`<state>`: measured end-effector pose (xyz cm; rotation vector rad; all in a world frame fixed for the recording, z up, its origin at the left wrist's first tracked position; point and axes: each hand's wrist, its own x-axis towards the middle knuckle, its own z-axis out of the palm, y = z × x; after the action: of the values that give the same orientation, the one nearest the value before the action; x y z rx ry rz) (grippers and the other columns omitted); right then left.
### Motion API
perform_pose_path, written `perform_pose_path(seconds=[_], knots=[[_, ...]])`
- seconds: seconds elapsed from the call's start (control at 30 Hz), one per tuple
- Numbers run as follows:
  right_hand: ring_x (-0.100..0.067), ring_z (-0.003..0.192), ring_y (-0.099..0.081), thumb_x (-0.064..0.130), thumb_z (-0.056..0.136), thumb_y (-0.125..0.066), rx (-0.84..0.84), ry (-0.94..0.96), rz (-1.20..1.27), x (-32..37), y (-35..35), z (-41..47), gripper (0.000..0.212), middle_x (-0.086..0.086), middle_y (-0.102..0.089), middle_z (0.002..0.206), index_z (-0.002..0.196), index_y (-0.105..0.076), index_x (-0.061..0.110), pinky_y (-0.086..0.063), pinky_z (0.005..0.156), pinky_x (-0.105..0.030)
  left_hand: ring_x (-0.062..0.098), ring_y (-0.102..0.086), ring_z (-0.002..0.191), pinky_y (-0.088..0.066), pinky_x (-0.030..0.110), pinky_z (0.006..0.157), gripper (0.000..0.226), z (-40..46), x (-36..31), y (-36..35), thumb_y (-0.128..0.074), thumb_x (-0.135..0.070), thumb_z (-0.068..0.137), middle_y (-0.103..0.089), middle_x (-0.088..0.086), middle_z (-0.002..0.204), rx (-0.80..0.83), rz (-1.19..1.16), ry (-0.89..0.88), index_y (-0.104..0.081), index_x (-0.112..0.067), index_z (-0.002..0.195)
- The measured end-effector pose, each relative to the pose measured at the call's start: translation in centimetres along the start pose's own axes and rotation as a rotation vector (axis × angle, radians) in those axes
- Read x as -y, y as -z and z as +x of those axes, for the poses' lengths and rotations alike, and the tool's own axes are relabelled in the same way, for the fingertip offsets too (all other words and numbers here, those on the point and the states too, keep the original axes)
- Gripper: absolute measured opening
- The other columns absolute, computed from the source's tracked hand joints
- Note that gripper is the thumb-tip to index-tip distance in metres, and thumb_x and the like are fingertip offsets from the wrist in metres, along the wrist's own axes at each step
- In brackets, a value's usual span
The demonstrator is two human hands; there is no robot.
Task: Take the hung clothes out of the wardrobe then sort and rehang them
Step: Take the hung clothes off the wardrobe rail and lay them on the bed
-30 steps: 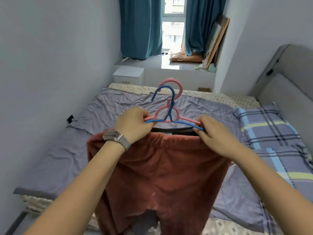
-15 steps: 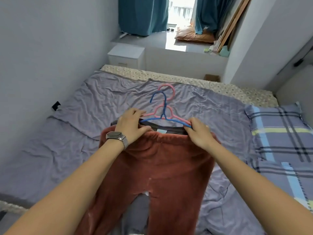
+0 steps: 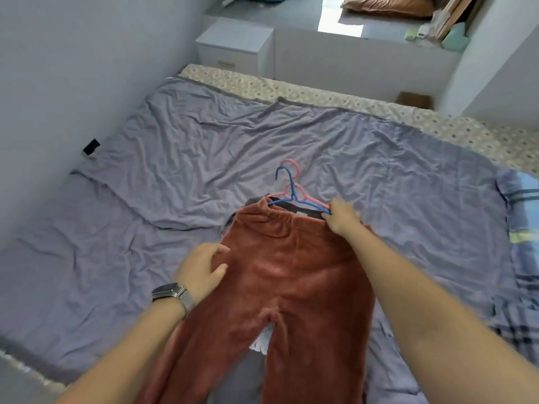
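Observation:
Rust-brown fleece trousers lie flat on the bed, waistband pointing away from me. A dark grey garment peeks out beneath the waistband. A blue hanger and a pink hanger rest at the waistband, hooks pointing away. My right hand grips the right end of the hangers and the waistband. My left hand, with a watch on the wrist, lies with fingers spread against the trousers' left hip and holds nothing.
The bed carries a wrinkled grey-purple sheet over a patterned mattress edge. A plaid pillow lies at the right. A wall runs along the left. A white nightstand and a window ledge with cushions stand beyond the bed.
The trousers and hangers were lowered onto the bed. My left hand let go of the hangers' left end and moved down to the trousers' left hip. The view tilted downward.

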<state>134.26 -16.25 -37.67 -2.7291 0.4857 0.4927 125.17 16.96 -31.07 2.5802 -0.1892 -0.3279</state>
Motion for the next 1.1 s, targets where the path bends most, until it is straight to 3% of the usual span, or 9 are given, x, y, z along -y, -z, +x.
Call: perform_pose_path(seconds=[0.13,0.27,0.37,0.5,0.63,0.8,0.9,1.1], knots=[[-0.028,0.132,-0.037,0.015,0.096,-0.044,-0.087,-0.033,-0.325,-1.1,-3.6,2.1,0.041,-0.005,-0.046,0.14,0.137,-0.04,0.013,-0.022,0.109,-0.057,0.019,-0.059,0.099,-0.042,0.026,0.092,0.03,1.0,2.2,-2.9,-0.062,-0.006,0.081,-0.061,0.002,0.106,0.008,-0.03,0.046,-0.063,-0.013,0.11],[-0.029,0.139,-0.027,0.01,0.094,-0.04,-0.004,0.067,-0.366,-1.3,-6.1,-0.1,0.053,-0.002,-0.03,0.152,0.145,-0.027,0.015,-0.017,0.114,-0.055,0.018,-0.059,0.101,-0.042,0.026,0.093,0.033,-1.2,3.5,-5.5,-0.062,-0.006,0.08,-0.062,0.002,0.109,0.046,-0.03,0.062,-0.063,-0.015,0.111],[-0.031,0.135,-0.034,0.025,0.095,-0.048,0.083,0.176,-0.195,-0.9,-7.6,-3.8,0.058,-0.005,-0.029,0.153,0.148,-0.025,0.02,-0.028,0.112,-0.045,0.016,-0.059,0.103,-0.045,0.036,0.097,0.037,-3.5,3.7,-6.5,-0.063,-0.01,0.078,-0.061,-0.001,0.113,0.079,-0.036,0.075,-0.06,-0.02,0.114],[-0.029,0.129,-0.045,0.027,0.089,-0.058,0.12,0.234,0.214,1.6,-6.7,-9.7,0.063,-0.007,-0.047,0.142,0.146,-0.034,0.021,-0.035,0.109,-0.039,0.015,-0.051,0.118,-0.036,0.028,0.106,0.047,-5.5,2.8,-5.3,-0.061,-0.014,0.081,-0.053,-0.001,0.128,0.065,-0.076,0.105,-0.052,-0.019,0.127],[-0.025,0.129,-0.046,0.039,0.087,-0.062,0.18,0.313,0.2,6.7,-3.6,-16.6,0.065,-0.007,-0.051,0.139,0.143,-0.037,0.017,-0.036,0.106,-0.033,0.014,-0.05,0.12,-0.037,0.027,0.105,0.05,-10.0,3.0,-2.0,-0.06,-0.018,0.084,-0.052,0.0,0.131,0.032,-0.123,0.17,-0.046,-0.021,0.132],[-0.025,0.119,-0.053,0.05,0.084,-0.061,0.27,0.504,-0.011,14.7,-1.4,-27.1,0.062,-0.008,-0.058,0.127,0.134,-0.045,0.017,-0.043,0.098,-0.033,0.014,-0.05,0.12,-0.034,0.021,0.102,0.053,-22.4,5.3,3.8,-0.058,-0.022,0.087,-0.05,-0.001,0.131,0.021,-0.124,0.274,-0.04,-0.021,0.137],[-0.027,0.121,-0.053,0.051,0.084,-0.06,0.328,0.664,-0.092,20.6,-2.2,-35.3,0.066,-0.01,-0.057,0.13,0.136,-0.043,0.014,-0.043,0.098,-0.034,0.019,-0.053,0.117,-0.042,0.029,0.099,0.054,-32.8,8.4,7.5,-0.06,-0.024,0.086,-0.054,0.001,0.127,-0.107,-0.17,0.425,-0.038,-0.027,0.134],[-0.028,0.12,-0.054,0.041,0.088,-0.06,0.447,0.981,-0.135,32.1,-8.3,-55.1,0.06,-0.01,-0.06,0.126,0.138,-0.042,0.013,-0.043,0.098,-0.034,0.02,-0.05,0.12,-0.039,0.026,0.096,0.065,-57.9,14.7,13.4,-0.059,-0.027,0.089,-0.049,0.003,0.133,-0.384,-0.196,0.797,-0.026,-0.016,0.143]])
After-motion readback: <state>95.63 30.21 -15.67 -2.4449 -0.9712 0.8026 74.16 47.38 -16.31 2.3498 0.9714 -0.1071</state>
